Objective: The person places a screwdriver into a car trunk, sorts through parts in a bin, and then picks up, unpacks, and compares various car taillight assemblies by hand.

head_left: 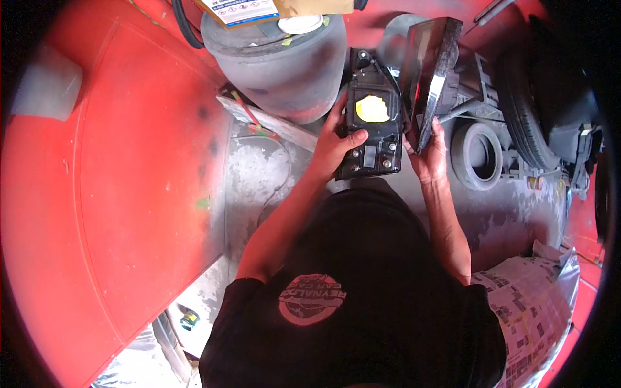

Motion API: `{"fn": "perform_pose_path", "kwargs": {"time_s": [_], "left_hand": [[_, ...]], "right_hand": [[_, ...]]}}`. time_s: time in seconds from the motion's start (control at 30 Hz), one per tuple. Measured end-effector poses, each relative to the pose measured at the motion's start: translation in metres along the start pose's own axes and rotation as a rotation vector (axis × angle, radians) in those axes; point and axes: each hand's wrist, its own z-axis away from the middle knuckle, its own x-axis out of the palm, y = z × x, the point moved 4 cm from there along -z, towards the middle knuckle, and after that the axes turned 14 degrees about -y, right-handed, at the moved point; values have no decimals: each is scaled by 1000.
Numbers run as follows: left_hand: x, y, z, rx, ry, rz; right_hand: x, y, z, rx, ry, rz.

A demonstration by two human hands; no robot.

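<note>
Red fills your left side as a broad panel [149,161], beside a grey floor [259,161] scuffed with pale, worn patches. Ahead stands a big grey drum [278,77]; to your right are a bundle wrapped in newspaper [524,297], a large tyre [521,103] and, near it, a small tyre [461,157]. Between drum and tyres, a long dark lamp [424,71] and a black plastic housing [383,134] are held up side by side in front of you; whether they touch is hard to tell. Your right hand [430,155] is curled around the lamp's lower end, thumb on one side and fingers on the other, so most of its length rises unsupported; a slack grip could let it tip, fall to the floor and crack. Your left hand [337,141] is partly closed on the housing's edge, thumb across the near face, other fingers largely hidden. If your wrists turned inward, the two pieces could rub and scratch, or your knuckles might knock the drum. Smallest is a yellow patch [372,108] on the housing; were it wet, which you cannot tell, your thumb might smear it.
</note>
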Motion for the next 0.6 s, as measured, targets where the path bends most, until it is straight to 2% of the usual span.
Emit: {"fn": "perform_pose_path", "kwargs": {"time_s": [0.23,0.37,0.6], "left_hand": [[2,0,2,23,8,30],[-3,0,7,4,54,19],[-23,-9,20,-30,106,-34]], "right_hand": [[-15,-5,3,-1,-101,80],[-32,-9,9,-28,-13,177],[-44,-14,21,-81,-18,281]]}}
